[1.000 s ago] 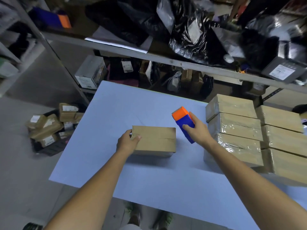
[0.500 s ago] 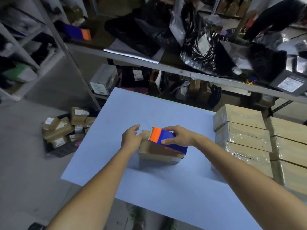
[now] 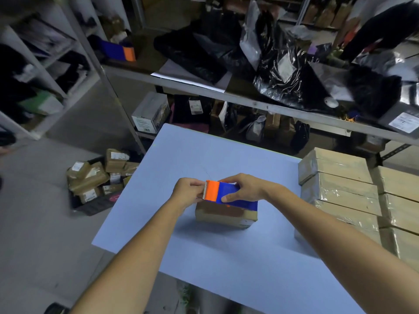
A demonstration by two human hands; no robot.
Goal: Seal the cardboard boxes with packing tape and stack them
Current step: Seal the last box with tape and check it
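Presently right hand (image 3: 244, 189) clamps the tape dispenser (image 3: 235, 196) over the cardboard box (image 3: 224, 215); left hand (image 3: 188, 192) pinches its orange end; advise anchoring tape over the edge, then pulling straight.

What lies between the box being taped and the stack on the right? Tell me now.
Only bare blue table; nothing stands between the box and the stack. The right forearm crosses above that stretch, in the head view.

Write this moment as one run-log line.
right hand: grips tape dispenser | left hand: pinches its orange end | box: under dispenser, on table
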